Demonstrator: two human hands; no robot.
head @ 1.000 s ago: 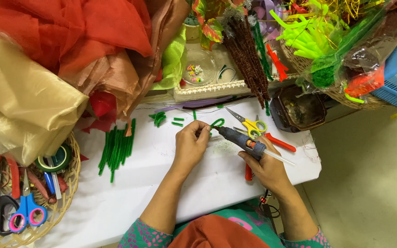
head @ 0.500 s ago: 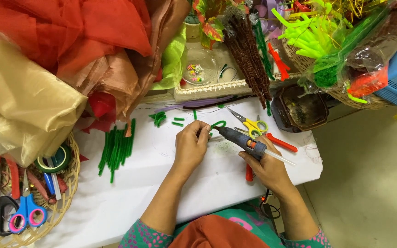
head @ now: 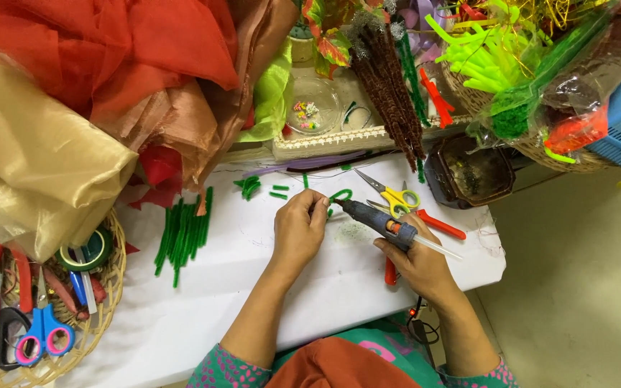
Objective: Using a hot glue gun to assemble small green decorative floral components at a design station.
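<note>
Pinching a fuzzy green pipe-cleaner loop (head: pixel 339 195) with left hand (head: pixel 300 230); gripping a grey glue gun (head: pixel 379 221) in right hand (head: pixel 420 264) (nozzle touching the loop), yellow-handled scissors (head: pixel 395 195) lying just beyond.

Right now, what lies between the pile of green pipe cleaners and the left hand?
In the head view, only bare white table between the pile of green pipe cleaners and the left hand.

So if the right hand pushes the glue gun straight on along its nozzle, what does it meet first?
Probably the left hand's fingertips and the green pipe-cleaner loop they pinch; the glue gun in the right hand already points its nozzle there, almost touching.
</note>
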